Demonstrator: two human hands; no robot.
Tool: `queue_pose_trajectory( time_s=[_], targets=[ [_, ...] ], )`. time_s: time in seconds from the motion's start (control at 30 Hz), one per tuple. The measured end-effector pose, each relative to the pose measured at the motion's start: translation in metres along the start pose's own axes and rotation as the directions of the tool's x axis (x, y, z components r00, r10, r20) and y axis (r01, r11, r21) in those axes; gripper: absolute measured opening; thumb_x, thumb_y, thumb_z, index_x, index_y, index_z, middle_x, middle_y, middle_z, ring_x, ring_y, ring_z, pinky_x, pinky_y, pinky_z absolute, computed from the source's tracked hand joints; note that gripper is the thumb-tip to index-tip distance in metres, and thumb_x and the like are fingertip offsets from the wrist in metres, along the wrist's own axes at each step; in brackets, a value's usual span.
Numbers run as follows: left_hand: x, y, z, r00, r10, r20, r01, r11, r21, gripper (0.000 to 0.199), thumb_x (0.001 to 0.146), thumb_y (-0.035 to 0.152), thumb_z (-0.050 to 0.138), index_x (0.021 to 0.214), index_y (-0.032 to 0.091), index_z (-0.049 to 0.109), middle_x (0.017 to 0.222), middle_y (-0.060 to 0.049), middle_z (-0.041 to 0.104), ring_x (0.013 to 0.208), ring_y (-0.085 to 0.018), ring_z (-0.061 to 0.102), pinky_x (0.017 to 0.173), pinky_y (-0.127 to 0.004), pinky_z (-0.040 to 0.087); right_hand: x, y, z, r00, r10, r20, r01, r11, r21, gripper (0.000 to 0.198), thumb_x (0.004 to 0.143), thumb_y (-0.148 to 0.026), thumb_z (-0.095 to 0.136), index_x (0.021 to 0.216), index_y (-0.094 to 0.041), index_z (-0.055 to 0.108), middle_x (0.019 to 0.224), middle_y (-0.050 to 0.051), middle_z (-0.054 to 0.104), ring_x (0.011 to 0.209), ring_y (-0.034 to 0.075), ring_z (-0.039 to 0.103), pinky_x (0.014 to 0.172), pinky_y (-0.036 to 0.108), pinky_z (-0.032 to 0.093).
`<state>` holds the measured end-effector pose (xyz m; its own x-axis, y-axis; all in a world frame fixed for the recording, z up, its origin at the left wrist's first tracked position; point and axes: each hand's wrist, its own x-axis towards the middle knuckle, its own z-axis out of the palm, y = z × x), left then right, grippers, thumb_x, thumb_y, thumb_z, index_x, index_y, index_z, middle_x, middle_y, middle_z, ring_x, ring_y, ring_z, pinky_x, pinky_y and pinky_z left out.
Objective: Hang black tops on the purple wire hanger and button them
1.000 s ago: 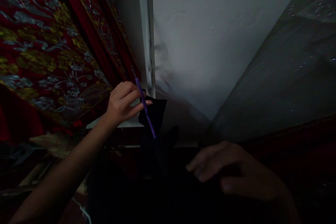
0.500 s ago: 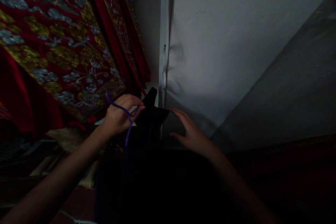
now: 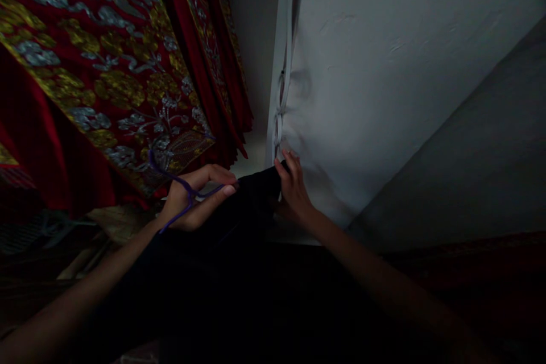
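A very dark, black cloth is stretched between my two hands, its upper edge running nearly straight. My left hand pinches one end of that edge between thumb and fingertips. Across the same hand lies a purple cord, with one strand running to the pinch and loose ends over the back of the hand and wrist. At the cloth's other end, my right hand is closed on the corner, fingers bent over it and close to the wall. The lower part of the cloth is lost in darkness.
Red fabric with gold and silver embroidery hangs at the left. A white wall rises at the right, with looped pale cables along a vertical strip. Dim brownish items lie below the hanging fabric.
My right hand was open beside the cloth and has taken hold of its corner. The bunched cloth is now drawn out between both hands. The view has shifted slightly left.
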<state>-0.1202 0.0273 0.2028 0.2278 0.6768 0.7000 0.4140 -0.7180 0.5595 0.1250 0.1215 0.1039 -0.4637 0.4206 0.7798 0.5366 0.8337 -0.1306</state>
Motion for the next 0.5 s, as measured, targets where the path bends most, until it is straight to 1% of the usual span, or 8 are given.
queue_pose_trajectory(
  time_s=[0.03,0.1,0.17,0.23,0.3,0.37,0.43,0.5],
  targets=[
    [-0.001,0.002,0.001,0.998,-0.063,-0.019,0.062,0.998,-0.032,0.005,0.092,0.029,0.069,0.088,0.025,0.068,0.093,-0.004,0.076,0.085,-0.021,0.073,0.077,-0.036,0.061,0.000,0.002,0.002,0.999,-0.020,-0.036,0.021,1.000,0.005,0.099,0.085,-0.024,0.066,0.163,-0.030,0.005,0.166,0.016,0.016,0.157,0.041,0.013,0.122,0.073,0.019],
    [-0.002,0.002,0.004,0.988,-0.151,-0.025,0.148,0.985,-0.092,0.007,0.090,0.032,0.071,0.088,0.026,0.069,0.094,-0.004,0.076,0.086,-0.022,0.073,0.077,-0.038,0.061,0.002,0.005,0.002,0.994,-0.063,-0.085,0.065,0.998,0.022,0.088,0.086,-0.027,0.063,0.160,-0.030,0.017,0.156,0.015,0.033,0.151,0.040,0.027,0.121,0.070,0.022],
    [-0.001,-0.001,0.005,0.982,-0.188,-0.022,0.183,0.973,-0.141,0.008,0.089,0.033,0.073,0.090,0.025,0.070,0.093,-0.005,0.076,0.085,-0.022,0.073,0.075,-0.038,0.061,0.007,0.007,-0.004,0.995,-0.082,-0.062,0.084,0.996,0.027,0.076,0.087,-0.031,0.060,0.156,-0.027,0.030,0.141,0.014,0.049,0.137,0.037,0.043,0.116,0.064,0.032],
    [0.002,-0.008,0.006,0.977,-0.209,-0.053,0.196,0.963,-0.185,0.012,0.088,0.035,0.074,0.089,0.024,0.070,0.089,-0.005,0.076,0.082,-0.022,0.074,0.073,-0.038,0.063,0.013,0.006,-0.014,0.998,-0.063,0.014,0.063,0.998,0.011,0.066,0.086,-0.036,0.060,0.149,-0.024,0.042,0.127,0.013,0.057,0.122,0.035,0.053,0.107,0.056,0.041],
    [0.006,-0.016,0.006,0.970,-0.234,-0.060,0.216,0.952,-0.216,0.016,0.086,0.037,0.075,0.087,0.023,0.069,0.085,-0.005,0.078,0.080,-0.023,0.076,0.073,-0.038,0.064,0.019,0.004,-0.025,0.997,-0.031,0.072,0.033,0.999,-0.029,0.058,0.083,-0.035,0.060,0.139,-0.022,0.051,0.119,0.013,0.061,0.111,0.034,0.055,0.098,0.052,0.045],
    [0.009,-0.026,0.006,0.961,-0.276,-0.034,0.259,0.933,-0.250,0.020,0.083,0.039,0.078,0.090,0.022,0.070,0.086,-0.007,0.079,0.082,-0.024,0.077,0.076,-0.040,0.065,0.023,0.001,-0.036,0.996,-0.001,0.085,0.008,0.996,-0.085,0.053,0.078,-0.030,0.061,0.130,-0.020,0.055,0.113,0.013,0.061,0.105,0.034,0.055,0.093,0.050,0.045],
    [0.012,-0.036,0.007,0.949,-0.315,-0.009,0.298,0.906,-0.301,0.028,0.079,0.039,0.083,0.097,0.022,0.071,0.094,-0.009,0.080,0.088,-0.026,0.077,0.083,-0.041,0.064,0.026,0.000,-0.047,0.996,0.038,0.086,-0.025,0.988,-0.154,0.049,0.074,-0.025,0.060,0.123,-0.017,0.057,0.109,0.014,0.060,0.101,0.034,0.054,0.088,0.048,0.045],
    [0.012,-0.049,0.006,0.945,-0.326,-0.031,0.299,0.898,-0.321,0.035,0.078,0.041,0.084,0.103,0.021,0.070,0.103,-0.011,0.079,0.094,-0.027,0.076,0.088,-0.043,0.063,0.029,0.004,-0.059,0.994,0.084,0.076,-0.065,0.974,-0.219,0.048,0.072,-0.020,0.059,0.120,-0.016,0.056,0.108,0.015,0.059,0.100,0.034,0.053,0.086,0.048,0.045]
  ],
)
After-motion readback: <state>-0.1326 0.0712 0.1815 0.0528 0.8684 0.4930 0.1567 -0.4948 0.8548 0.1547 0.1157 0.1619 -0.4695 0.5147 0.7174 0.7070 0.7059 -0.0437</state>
